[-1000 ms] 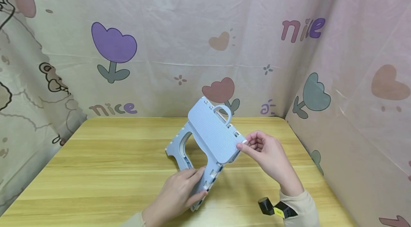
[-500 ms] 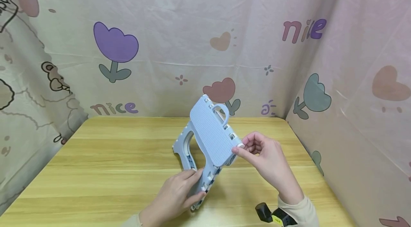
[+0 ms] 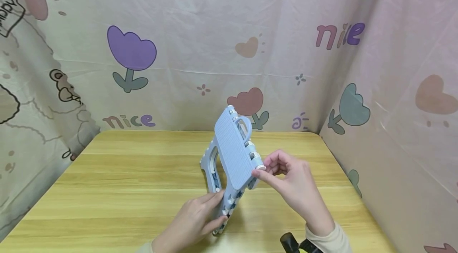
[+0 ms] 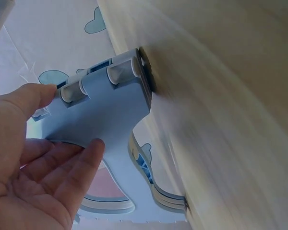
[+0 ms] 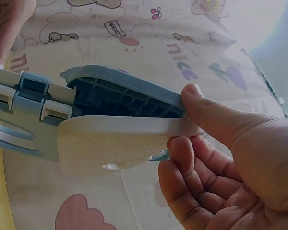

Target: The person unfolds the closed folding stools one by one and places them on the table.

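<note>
Coloured letters (image 3: 131, 121) spell "nice" on the cloth (image 3: 200, 26) beyond the left hand (image 3: 191, 219). Higher, beyond the right hand (image 3: 293, 179), another word (image 3: 327, 36) shows "ni" and "e", partly folded away. Dark lettering (image 3: 7, 14) far left of both hands is illegible.

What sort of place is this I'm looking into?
Probably a small indoor tabletop setup for recording, screened off from its surroundings: a wood-grain table, cartoon-printed fabric hung behind it and along both sides, and a black wrist-worn device. What kind of building it is, I can't tell.
</note>
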The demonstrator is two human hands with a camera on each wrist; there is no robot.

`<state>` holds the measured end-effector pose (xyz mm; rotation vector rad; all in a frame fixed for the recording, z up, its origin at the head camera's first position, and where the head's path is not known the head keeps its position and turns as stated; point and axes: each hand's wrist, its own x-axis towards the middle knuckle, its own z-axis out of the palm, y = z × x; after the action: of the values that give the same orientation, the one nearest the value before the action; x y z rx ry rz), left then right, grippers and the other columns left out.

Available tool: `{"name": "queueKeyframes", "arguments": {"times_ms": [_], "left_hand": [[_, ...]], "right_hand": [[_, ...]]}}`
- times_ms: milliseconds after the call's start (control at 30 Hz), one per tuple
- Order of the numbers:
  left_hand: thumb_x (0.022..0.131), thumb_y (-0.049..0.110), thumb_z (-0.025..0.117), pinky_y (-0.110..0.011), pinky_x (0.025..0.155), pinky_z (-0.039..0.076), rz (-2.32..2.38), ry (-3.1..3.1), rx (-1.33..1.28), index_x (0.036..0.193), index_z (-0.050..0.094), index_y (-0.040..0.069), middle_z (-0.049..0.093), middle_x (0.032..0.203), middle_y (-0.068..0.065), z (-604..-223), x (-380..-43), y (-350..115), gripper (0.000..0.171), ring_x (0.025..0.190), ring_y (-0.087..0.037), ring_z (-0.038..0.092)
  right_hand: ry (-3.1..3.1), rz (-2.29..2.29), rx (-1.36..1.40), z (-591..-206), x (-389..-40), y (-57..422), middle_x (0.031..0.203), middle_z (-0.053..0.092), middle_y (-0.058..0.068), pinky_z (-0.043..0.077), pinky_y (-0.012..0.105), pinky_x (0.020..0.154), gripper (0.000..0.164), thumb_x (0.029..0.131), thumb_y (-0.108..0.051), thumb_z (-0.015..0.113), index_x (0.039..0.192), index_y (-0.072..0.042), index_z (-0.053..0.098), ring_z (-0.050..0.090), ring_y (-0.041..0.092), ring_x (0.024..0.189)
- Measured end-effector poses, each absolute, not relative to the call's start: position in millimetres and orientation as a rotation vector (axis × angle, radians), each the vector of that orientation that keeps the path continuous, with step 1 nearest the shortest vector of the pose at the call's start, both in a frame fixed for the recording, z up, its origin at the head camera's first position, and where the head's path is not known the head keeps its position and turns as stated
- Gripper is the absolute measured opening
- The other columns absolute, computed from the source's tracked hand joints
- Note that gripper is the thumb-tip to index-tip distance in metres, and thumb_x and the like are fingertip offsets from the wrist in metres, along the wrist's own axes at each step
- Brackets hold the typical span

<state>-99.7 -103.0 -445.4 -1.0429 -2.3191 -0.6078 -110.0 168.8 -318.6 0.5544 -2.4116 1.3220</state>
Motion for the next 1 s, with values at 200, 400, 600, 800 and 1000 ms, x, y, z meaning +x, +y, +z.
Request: {"name": "queueKeyframes", "arguments": {"times_ms": [200,400,600,800,1000], "left_hand": [[0.098,0.027,0.080,-0.033,0.085,0.067,-0.691,-2.364,-1.060,0.140,0.065,-0.005,0.078,0.127,-0.016,-445.5,-99.4,-103.6,0.055,0.106,-0.025,0.081],[0.097,0.026,0.081,-0.034,0.089,0.066,-0.714,-2.373,-1.049,0.141,0.065,-0.006,0.078,0.129,-0.016,-448.5,-101.1,-104.8,0.056,0.109,-0.025,0.080],[0.097,0.021,0.081,-0.034,0.089,0.066,-0.761,-2.412,-1.025,0.142,0.064,-0.004,0.078,0.129,-0.014,-446.8,-101.0,-104.6,0.054,0.109,-0.024,0.080],[0.098,0.020,0.079,-0.034,0.090,0.066,-0.772,-2.464,-0.996,0.144,0.062,-0.006,0.076,0.131,-0.017,-446.9,-102.0,-107.2,0.056,0.110,-0.026,0.080],[0.098,0.016,0.079,-0.033,0.088,0.066,-0.813,-2.442,-1.031,0.144,0.061,-0.003,0.081,0.120,-0.012,-446.5,-106.8,-110.3,0.053,0.104,-0.024,0.081]], "right_hand": [[-2.377,1.305,0.600,-320.0,-108.2,165.6,0.078,0.073,-0.011,0.060,0.025,0.065,0.023,0.085,-0.017,0.092,0.093,-0.018,0.071,0.070,0.004,0.070],[-2.314,1.312,0.661,-323.6,-109.1,161.3,0.078,0.073,-0.011,0.060,0.025,0.064,0.023,0.085,-0.014,0.092,0.094,-0.018,0.072,0.071,0.004,0.071],[-2.262,1.332,0.740,-326.1,-110.4,155.5,0.083,0.076,-0.008,0.064,0.026,0.070,0.021,0.087,-0.009,0.089,0.100,-0.015,0.075,0.073,0.004,0.074],[-2.233,1.370,0.812,-329.2,-111.4,149.5,0.087,0.080,-0.005,0.065,0.027,0.072,0.022,0.089,-0.006,0.087,0.106,-0.013,0.075,0.075,0.005,0.077],[-2.256,1.437,0.877,-336.4,-119.0,145.7,0.098,0.082,0.000,0.066,0.029,0.081,0.028,0.089,-0.008,0.087,0.114,-0.011,0.073,0.077,0.007,0.085]]}}
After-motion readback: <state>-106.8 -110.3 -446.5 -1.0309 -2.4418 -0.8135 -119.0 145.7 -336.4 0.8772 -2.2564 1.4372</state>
